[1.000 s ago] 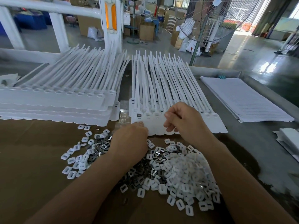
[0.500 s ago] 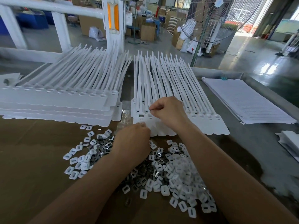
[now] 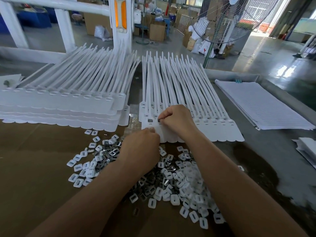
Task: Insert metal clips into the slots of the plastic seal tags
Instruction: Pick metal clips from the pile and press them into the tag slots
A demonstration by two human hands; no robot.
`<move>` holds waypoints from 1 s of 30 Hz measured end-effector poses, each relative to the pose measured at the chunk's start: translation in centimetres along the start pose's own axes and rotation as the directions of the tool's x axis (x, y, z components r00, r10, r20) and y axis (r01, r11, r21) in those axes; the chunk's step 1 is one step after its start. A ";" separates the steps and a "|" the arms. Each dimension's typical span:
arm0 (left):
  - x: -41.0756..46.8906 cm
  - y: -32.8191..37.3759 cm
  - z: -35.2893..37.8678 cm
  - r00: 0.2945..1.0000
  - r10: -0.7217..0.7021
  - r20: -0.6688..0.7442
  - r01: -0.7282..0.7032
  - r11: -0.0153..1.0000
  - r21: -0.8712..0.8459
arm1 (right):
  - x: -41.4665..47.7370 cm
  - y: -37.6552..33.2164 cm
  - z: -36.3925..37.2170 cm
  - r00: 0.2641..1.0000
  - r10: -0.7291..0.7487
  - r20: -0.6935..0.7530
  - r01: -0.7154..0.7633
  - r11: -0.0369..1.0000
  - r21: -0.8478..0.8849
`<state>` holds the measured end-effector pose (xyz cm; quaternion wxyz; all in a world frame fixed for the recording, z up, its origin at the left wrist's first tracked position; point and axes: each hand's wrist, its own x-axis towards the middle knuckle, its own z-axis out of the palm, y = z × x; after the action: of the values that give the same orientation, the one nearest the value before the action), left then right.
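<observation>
A sheet of joined white plastic seal tags lies in front of me, straps pointing away. My right hand pinches a small dark metal clip at the second slot from the left. The leftmost slot holds a seated clip. My left hand rests with curled fingers on the near left edge of that sheet; what it holds is hidden. A heap of metal clips and small white plastic caps lies on the brown cardboard under my forearms.
A tall stack of more tag sheets fills the left. A pile of flat white sheets lies to the right, another white stack at the right edge. A white frame and a standing fan are behind the table.
My right hand moved from the tag sheet's near edge up and left to the second slot, carrying a clip. The left hand stayed in place at the sheet's corner.
</observation>
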<state>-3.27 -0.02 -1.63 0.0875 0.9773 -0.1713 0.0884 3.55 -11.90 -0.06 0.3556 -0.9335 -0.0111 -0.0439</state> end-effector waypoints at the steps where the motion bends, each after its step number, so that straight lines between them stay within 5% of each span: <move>1: 0.0 0.0 0.0 1.000 0.000 0.001 0.000 1.000 0.006 | 0.0 0.0 -0.1 1.000 0.017 -0.008 -0.017 1.000 0.023; 10: 0.0 0.1 -0.1 1.000 -0.007 0.007 0.007 1.000 0.003 | -0.1 -0.1 -1.1 0.995 0.034 0.090 -0.044 0.993 0.110; 20: 0.0 0.1 -0.2 1.000 -0.017 0.006 0.017 1.000 0.007 | -5.6 0.9 -4.5 0.910 -0.240 0.337 0.177 0.962 0.207; 30: 0.3 0.1 -0.4 0.996 0.006 0.092 -0.009 1.000 0.029 | -7.0 1.0 -4.3 0.808 -0.258 0.530 0.277 0.960 0.044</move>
<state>-3.05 -0.15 -1.18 0.0650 0.9809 -0.1775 0.0463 -3.73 -15.44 1.80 0.3123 -0.9042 -0.2393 0.1659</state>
